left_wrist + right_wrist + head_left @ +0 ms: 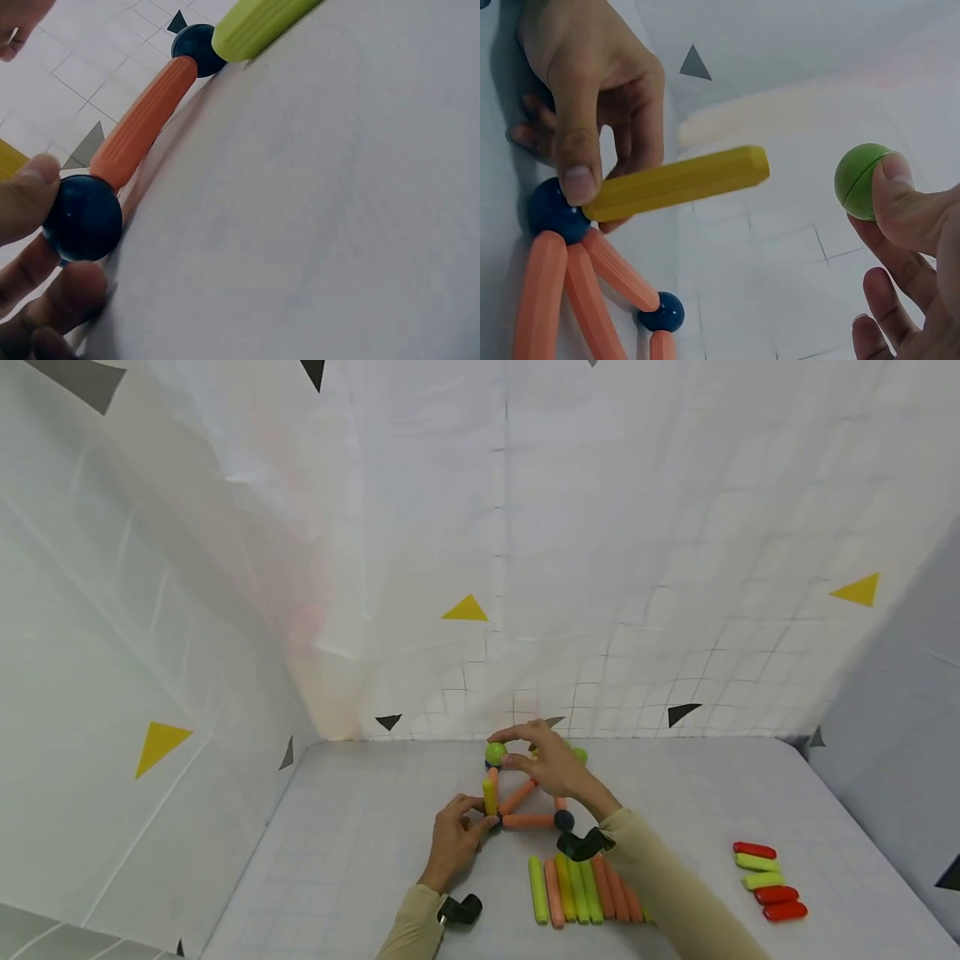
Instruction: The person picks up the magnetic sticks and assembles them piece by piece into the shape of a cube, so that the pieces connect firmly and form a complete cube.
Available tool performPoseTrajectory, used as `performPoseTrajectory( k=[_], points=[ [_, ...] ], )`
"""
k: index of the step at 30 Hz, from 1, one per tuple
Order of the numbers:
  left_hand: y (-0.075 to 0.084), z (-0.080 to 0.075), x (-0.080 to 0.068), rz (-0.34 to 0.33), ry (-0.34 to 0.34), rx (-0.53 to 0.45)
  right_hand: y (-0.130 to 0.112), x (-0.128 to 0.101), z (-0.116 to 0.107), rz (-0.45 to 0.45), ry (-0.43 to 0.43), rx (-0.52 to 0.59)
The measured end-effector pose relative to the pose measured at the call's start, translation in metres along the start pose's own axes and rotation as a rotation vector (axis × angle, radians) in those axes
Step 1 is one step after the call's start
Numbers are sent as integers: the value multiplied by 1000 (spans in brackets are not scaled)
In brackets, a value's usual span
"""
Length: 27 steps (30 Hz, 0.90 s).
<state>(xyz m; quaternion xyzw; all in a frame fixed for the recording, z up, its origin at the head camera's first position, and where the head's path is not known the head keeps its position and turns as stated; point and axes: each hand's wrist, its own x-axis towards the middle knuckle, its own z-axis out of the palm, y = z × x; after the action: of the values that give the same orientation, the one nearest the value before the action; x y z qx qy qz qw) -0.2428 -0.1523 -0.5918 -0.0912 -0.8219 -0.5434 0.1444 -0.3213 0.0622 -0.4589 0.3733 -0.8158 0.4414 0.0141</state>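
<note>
My left hand pinches a dark blue ball at a corner of a flat frame of orange sticks on the table. Its thumb also presses the foot of a yellow stick that rises from that ball. My right hand pinches a green ball between thumb and fingers just off the yellow stick's free end, with a small gap between them. Another dark blue ball sits at the frame's near right corner. A second green ball shows behind my right hand.
A row of several green and orange sticks lies in front of the frame, under my right forearm. Several red and yellow-green sticks lie at the right. White gridded sheets wall in the grey table at the back and on both sides.
</note>
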Motion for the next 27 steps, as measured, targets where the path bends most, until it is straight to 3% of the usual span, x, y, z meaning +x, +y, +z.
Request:
performPoseTrajectory(
  k=[5,14,27],
  points=[
    [-1,1,0,6,4,-8,-5,-8,8,-31,-14,6],
    [1,0,1,21,12,11,3,-9,24,-184,6,-37],
    [0,2,1,2,2,5,9,-22,22,-38,11,-8]
  ],
)
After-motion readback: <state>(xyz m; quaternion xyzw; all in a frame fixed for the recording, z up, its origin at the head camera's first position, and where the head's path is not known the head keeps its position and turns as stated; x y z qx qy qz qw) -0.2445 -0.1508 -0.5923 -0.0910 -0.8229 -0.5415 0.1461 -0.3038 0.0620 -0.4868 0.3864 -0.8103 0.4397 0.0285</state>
